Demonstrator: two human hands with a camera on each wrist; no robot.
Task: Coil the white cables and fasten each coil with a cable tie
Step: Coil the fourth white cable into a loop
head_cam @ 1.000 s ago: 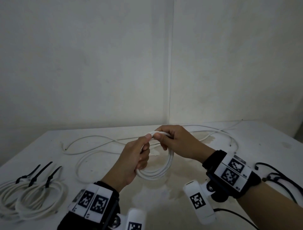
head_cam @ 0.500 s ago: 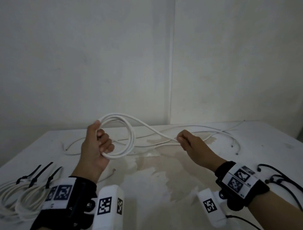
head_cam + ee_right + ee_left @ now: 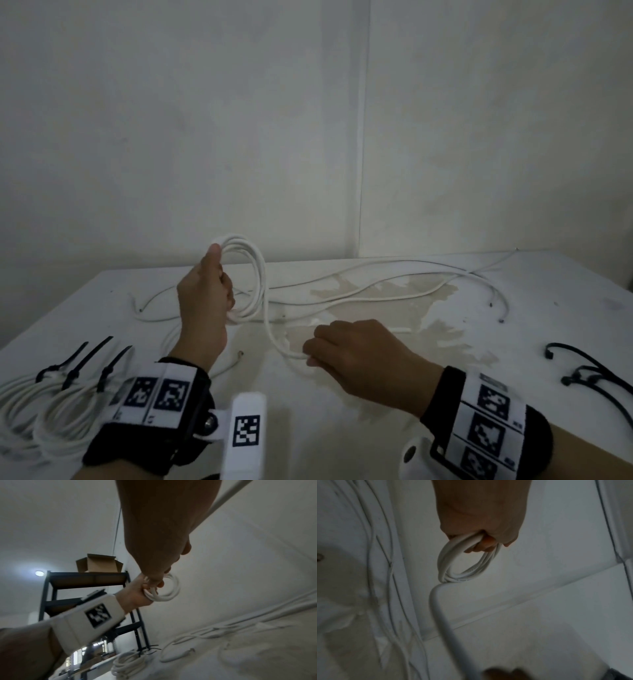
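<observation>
My left hand [image 3: 205, 294] grips a small coil of white cable [image 3: 255, 277] and holds it upright above the white table [image 3: 376, 428]; the coil [image 3: 462, 563] hangs from the curled fingers [image 3: 481, 546]. From the coil's bottom a free strand [image 3: 274, 337] runs down to my right hand [image 3: 346, 353], which pinches it low near the table top. In the right wrist view the coil [image 3: 169, 589] sits in the left hand [image 3: 137, 595].
Loose white cables [image 3: 394, 291] trail across the back of the table. Finished coils with black ties [image 3: 51, 407] lie at the front left. Spare black cable ties [image 3: 596, 380] lie at the right edge. A dark shelf with a cardboard box [image 3: 97, 563] stands off to the left.
Both hands were together on the coil a second ago. The left hand then carried the coil up and left. The right hand slid along the strand and dropped towards me, nearer the table.
</observation>
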